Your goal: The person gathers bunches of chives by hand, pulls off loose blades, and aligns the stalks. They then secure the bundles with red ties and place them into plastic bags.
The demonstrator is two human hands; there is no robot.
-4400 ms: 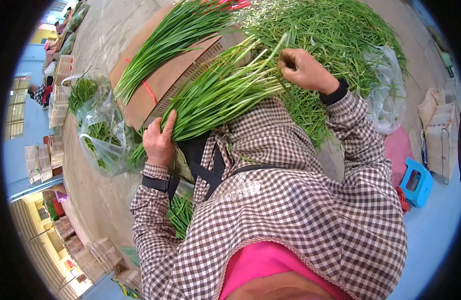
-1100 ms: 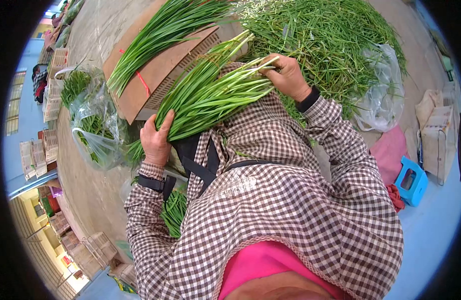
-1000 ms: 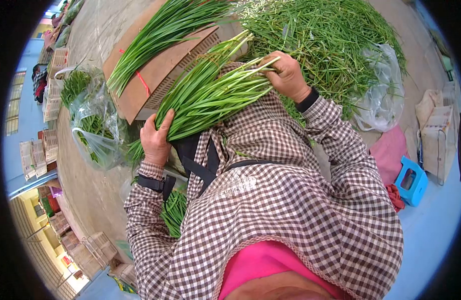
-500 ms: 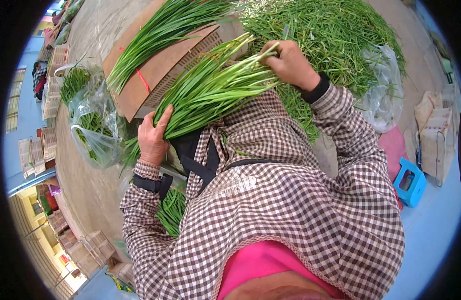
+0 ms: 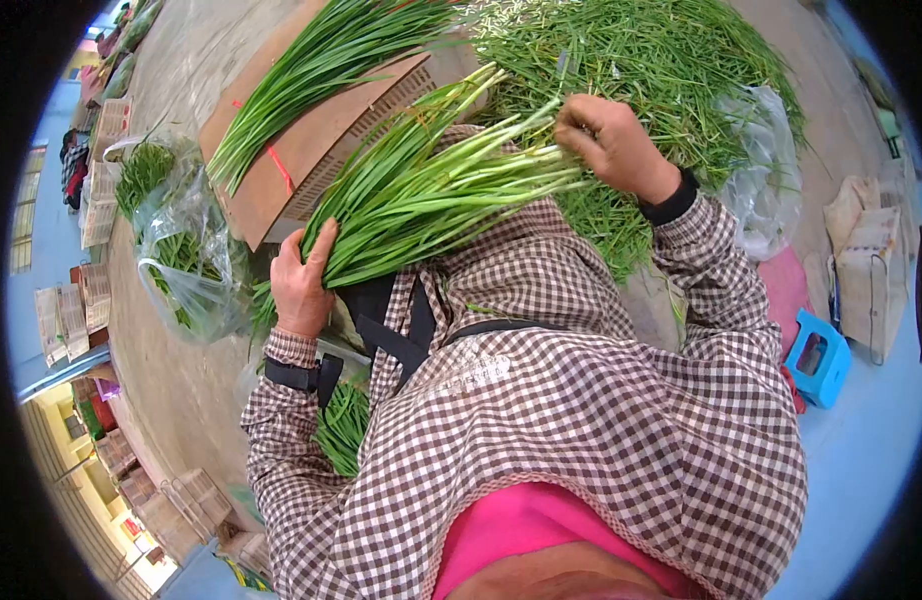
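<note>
Since half a second back, our right hand [image 5: 613, 140] has drifted outward, drawing the pale stalk ends with it. Nearest us, left hand [image 5: 301, 285]: fingers curled round the leafy end of the bundle of chives [image 5: 431, 195], thumb over the top, firm hold. Bundle spans our lap between both sets of fingers. Right fingertips are pinched shut on a few stalk ends. We judge this as cleaning the bundle; next calls for stripping the pinched bit free while the left clamps. Beyond the right fingers: loose green pile [image 5: 671, 60]. Beyond the left fingers: cardboard sheet [image 5: 311, 150].
</note>
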